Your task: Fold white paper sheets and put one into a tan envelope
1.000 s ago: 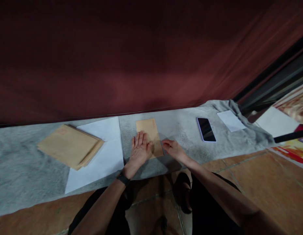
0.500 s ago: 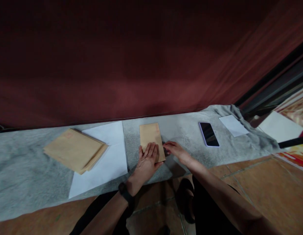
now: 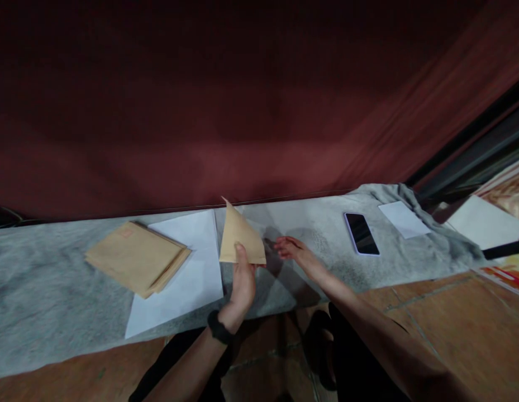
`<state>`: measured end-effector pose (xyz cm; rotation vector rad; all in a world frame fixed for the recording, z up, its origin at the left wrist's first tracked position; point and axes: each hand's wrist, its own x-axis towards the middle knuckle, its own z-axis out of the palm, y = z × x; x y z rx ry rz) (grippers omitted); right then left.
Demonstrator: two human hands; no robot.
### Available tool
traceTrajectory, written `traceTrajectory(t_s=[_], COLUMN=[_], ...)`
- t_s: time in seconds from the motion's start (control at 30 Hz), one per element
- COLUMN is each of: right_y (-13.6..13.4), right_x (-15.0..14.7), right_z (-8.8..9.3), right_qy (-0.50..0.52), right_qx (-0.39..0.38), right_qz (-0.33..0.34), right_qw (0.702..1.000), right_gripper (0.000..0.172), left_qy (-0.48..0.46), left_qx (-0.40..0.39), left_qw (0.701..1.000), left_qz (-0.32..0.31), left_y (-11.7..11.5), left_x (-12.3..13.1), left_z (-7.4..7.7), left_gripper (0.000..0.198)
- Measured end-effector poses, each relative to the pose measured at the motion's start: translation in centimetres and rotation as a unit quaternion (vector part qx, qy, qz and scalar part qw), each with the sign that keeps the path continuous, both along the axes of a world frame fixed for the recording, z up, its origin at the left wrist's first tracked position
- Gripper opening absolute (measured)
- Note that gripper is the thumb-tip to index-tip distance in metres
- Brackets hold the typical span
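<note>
My left hand (image 3: 243, 282) pinches the near edge of a brown envelope (image 3: 239, 237) and holds it tilted up off the grey cloth (image 3: 41, 290). A dark band sits on that wrist. My right hand (image 3: 293, 250) hovers just right of the envelope with its fingers spread, touching nothing. A stack of brown envelopes (image 3: 137, 258) lies to the left, partly on a white sheet of paper (image 3: 187, 268).
A black phone (image 3: 361, 233) lies face up on the cloth to the right, with a small white paper (image 3: 403, 219) beyond it. A dark red curtain (image 3: 242, 111) hangs behind. Orange floor tiles (image 3: 447, 318) run along the near side.
The envelope lay flat under my left palm; now my left hand has lifted it up on edge. My right hand has let go of its right edge and opened.
</note>
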<state>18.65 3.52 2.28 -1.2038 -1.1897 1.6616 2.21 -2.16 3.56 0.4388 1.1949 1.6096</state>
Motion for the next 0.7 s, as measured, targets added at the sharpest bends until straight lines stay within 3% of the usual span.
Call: traceTrajectory(t_s=[0.13,0.3,0.57,0.7], right_y=[-0.6,-0.6,-0.7,-0.8], right_x=[-0.6,-0.7,-0.9,-0.7], right_z=[-0.1,-0.9,-1.0,-1.5], right_qy=[0.052,0.005,-0.025,-0.084], right_qx=[-0.063,-0.04,-0.007,-0.009], right_qz=[0.061,0.025,0.073,0.065], right_qw=[0.995,0.999,0.997,0.994], right_gripper=[0.047,0.038,0.03,0.032], left_qy=[-0.116,-0.218,-0.232,-0.188], left_qx=[-0.009,-0.071,-0.126,-0.126], left_qw=[0.991,0.96,0.93,0.872], left_qz=[-0.067,-0.16,-0.256,-0.433], left_y=[-1.8,-3.0,-3.7,-5.0], left_x=[2.4,2.9,2.7,2.5], left_z=[-1.2,-2.3,-2.5,-2.2], left_gripper=[0.063,0.054,0.062,0.067])
